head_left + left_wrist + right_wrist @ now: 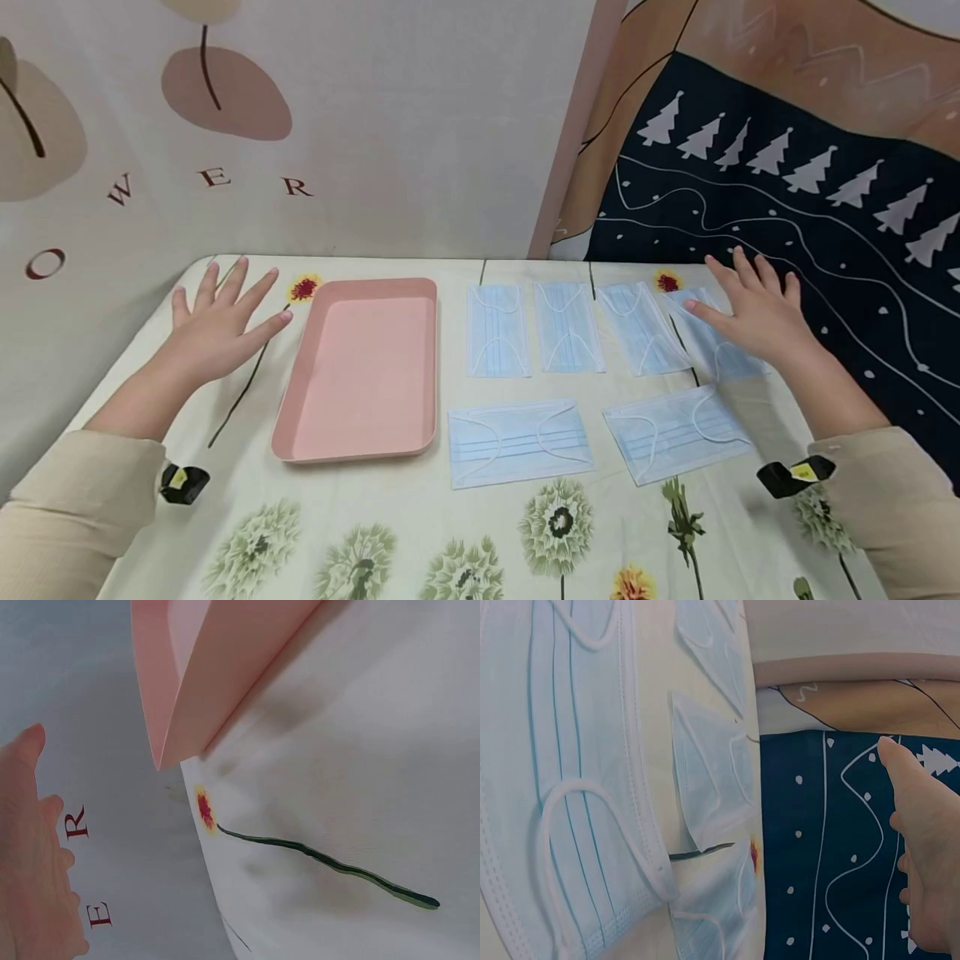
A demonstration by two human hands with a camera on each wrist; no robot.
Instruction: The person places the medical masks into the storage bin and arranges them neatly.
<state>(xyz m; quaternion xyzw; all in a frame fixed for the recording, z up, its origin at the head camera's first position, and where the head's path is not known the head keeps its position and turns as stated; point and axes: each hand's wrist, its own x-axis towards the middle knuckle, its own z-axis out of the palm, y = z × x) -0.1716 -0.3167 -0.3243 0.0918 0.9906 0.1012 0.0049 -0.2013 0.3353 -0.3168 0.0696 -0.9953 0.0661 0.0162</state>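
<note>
My left hand (217, 329), fingers spread, is held over the table left of a pink rectangular tray (360, 367), and nothing is in it. To the right of the tray lie several light blue face masks (521, 442) with white ear loops. Four sides of the tray rise to a low rim, and its bottom is bare. My right hand (765, 308) hovers with spread fingers by the far-right mask (712, 337), overlapping it in the head view. In the right wrist view a mask (570, 787) fills the left side, below the right hand (926, 840).
A white tablecloth (390, 525) printed with flowers covers the table. Behind it hangs a pale cloth (420, 125) with letters, and at the right a dark cloth (750, 192) with white trees. Black wrist cameras (183, 483) sit at both sleeves.
</note>
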